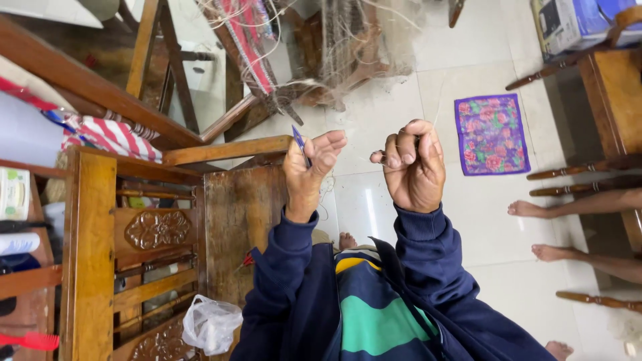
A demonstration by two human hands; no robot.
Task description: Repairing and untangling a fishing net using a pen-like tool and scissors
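Grip, left: left hand (309, 172) raised with fingers curled shut round a small blue-handled tool (299, 143); its tip pokes up and slightly left out of the fist
Grip, right: right hand (413, 166) closed in a loose fist, thumb and forefinger pinched on a fine pale thread (438, 119) — the strand is too thin to follow far; whether it runs across to the left hand, I cannot tell
Landmark: wooden loom frame (231, 148) with its slanted beam just left of the left hand
Tool versus loom: blue-handled tool sits just right of the beam end; long axis near upright, leaning toward the loom
Hand nearer the loom: left hand, close beside the beam; right hand further right of the loom, apart from it
Gap between hands: the two fists sit near each other at about the same height, not touching
Above the loom beam: hanging tangle of pale threads (348, 47) and a strip of red-striped woven cloth (247, 40)
Right of the loom: white tiled floor (374, 113); a purple flowered cloth (491, 134) lies flat on it, well apart from the hands
Far right of the loom: another person's bare feet (535, 230) on the tiles beside dark wooden chair legs (582, 170)
Below the loom: carved wooden panel (157, 230); a crumpled white plastic bag (210, 324) — near the left sleeve
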